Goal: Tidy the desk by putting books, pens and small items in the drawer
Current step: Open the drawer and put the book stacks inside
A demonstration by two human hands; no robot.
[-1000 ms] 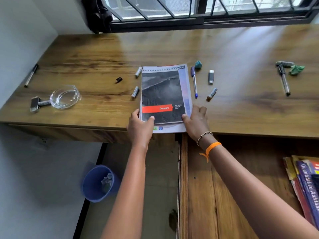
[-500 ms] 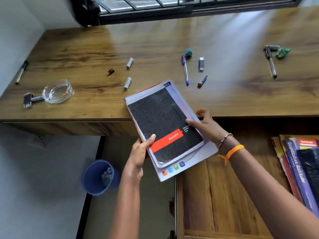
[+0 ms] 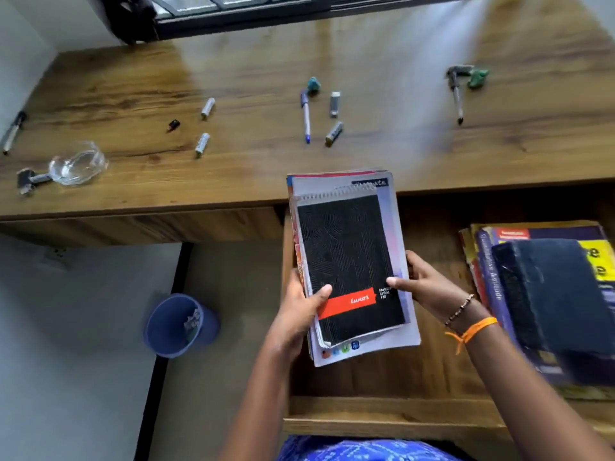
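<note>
I hold a stack of notebooks (image 3: pixel 349 257), a black spiral pad with a red band on top, above the left part of the open wooden drawer (image 3: pixel 382 407). My left hand (image 3: pixel 299 311) grips its left edge and my right hand (image 3: pixel 422 284) its right edge. Several books (image 3: pixel 539 294) lie in the drawer's right side. On the desk (image 3: pixel 249 168) remain a blue pen (image 3: pixel 305 116), a black marker (image 3: pixel 456 94), another pen (image 3: pixel 12 131) at far left, and small batteries (image 3: pixel 202 144).
A glass ashtray (image 3: pixel 78 163) sits near the desk's left front edge with a small dark item (image 3: pixel 25 181) beside it. A blue waste bin (image 3: pixel 178 326) stands on the floor to the left of the drawer. Green crumpled bits (image 3: pixel 477 78) lie at the back right.
Both hands lifted the notebook stack off the desk, swung it and brought it toward me over the open drawer. The view tilted down, showing more of the drawer.
</note>
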